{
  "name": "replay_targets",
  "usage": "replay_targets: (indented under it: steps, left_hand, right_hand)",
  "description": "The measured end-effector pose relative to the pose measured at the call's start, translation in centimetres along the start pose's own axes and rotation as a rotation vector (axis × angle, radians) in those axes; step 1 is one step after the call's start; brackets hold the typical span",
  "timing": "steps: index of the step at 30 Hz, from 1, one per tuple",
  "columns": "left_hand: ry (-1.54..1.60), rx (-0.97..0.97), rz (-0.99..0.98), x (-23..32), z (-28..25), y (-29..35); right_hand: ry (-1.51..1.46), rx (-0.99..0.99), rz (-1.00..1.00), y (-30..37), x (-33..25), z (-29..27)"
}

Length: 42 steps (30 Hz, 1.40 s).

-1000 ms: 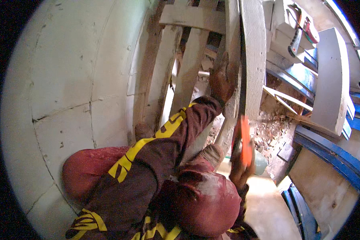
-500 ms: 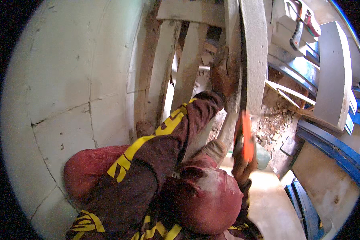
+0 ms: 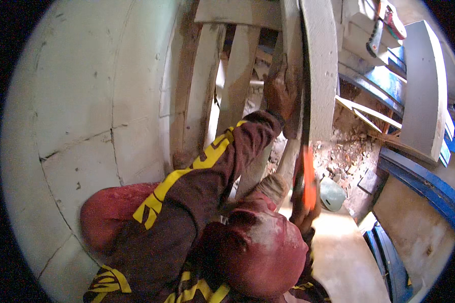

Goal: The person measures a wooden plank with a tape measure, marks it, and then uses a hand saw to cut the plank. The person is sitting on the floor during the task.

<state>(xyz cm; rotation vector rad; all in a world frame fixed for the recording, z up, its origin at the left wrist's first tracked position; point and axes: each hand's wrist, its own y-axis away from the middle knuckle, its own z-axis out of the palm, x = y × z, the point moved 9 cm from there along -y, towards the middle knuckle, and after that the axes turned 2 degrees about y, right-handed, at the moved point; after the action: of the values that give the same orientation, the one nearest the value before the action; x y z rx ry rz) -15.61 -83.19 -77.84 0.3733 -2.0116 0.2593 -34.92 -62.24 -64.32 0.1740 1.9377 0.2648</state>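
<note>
My left hand (image 3: 282,95) grips the side of a pale wooden board (image 3: 291,45) that runs away from me. Close beside it lies a wider white-painted plank (image 3: 319,65), with a dark narrow gap between the two. Low at centre right, my right hand (image 3: 302,209) is closed around an orange-handled tool (image 3: 309,177). The tool is seen nearly edge-on and smeared by motion, so its kind and working end are not clear. It stands by the near end of the boards. My right fingers are partly hidden behind my red-clad knee (image 3: 268,247).
Pale slats (image 3: 240,76) form a frame beside a cracked light wall (image 3: 81,111). On the right are a tape measure (image 3: 395,28), a dark-handled tool (image 3: 374,43), a leaning grey-white panel (image 3: 422,91) and blue-edged pieces (image 3: 419,187). Rubble (image 3: 346,156) surrounds a pale green rounded object (image 3: 332,194).
My right hand and the orange-handled tool have shifted slightly toward me and left, uncovering more of the green object. My left hand stays on the board.
</note>
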Motion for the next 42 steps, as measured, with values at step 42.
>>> replay_targets:
  steps: [42]
  left_hand:
    - [-0.016,0.011,0.023,2.6,-1.2,-0.5]
  right_hand:
    - [-0.027,0.058,0.085,5.0,3.9,-1.3]
